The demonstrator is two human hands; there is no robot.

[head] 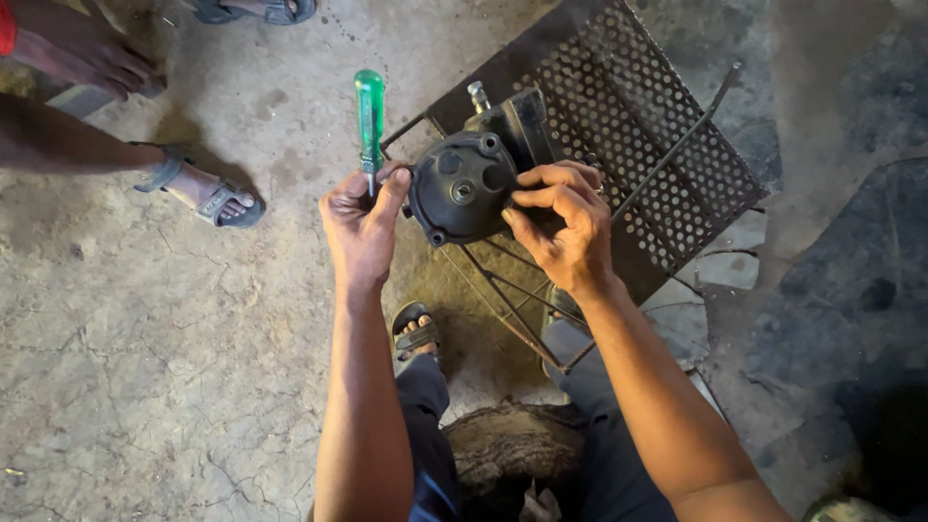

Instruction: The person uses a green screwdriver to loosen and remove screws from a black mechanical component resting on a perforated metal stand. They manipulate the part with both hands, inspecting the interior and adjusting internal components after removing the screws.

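Left hand (360,227) has its fingers clamped on a green screwdriver (369,116), tip at the edge of a black round motor part (462,188). Right hand (565,227) grips that part's right side, over a rusty perforated metal rack (638,116).

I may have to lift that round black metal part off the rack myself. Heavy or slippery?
The black metal part looks cast and thick, so probably heavy for its size. Its rounded, dusty face may slip; the right hand grips its edge while the left hand steadies it.
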